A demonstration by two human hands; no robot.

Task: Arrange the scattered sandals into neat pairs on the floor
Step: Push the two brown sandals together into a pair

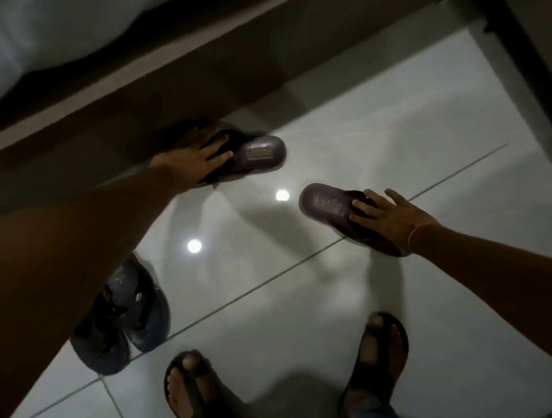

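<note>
Two dark brown sandals lie apart on the glossy white tile floor [381,314]. My left hand [194,160] rests on the strap of the left brown sandal [260,153], close to the bed base, fingers spread over it. On the right brown sandal [324,204], my right hand [390,217] lies flat across the strap area, heel end pointing left. A pair of dark blue sandals [125,317] sits side by side at the lower left, partly hidden by my left forearm. Whether either hand grips its sandal is unclear.
A brown bed base [170,84] with white bedding [43,35] runs along the top left. A dark furniture leg [513,44] stands at the upper right. My own feet in brown sandals [383,355] stand at the bottom. Ceiling lights reflect on the tiles.
</note>
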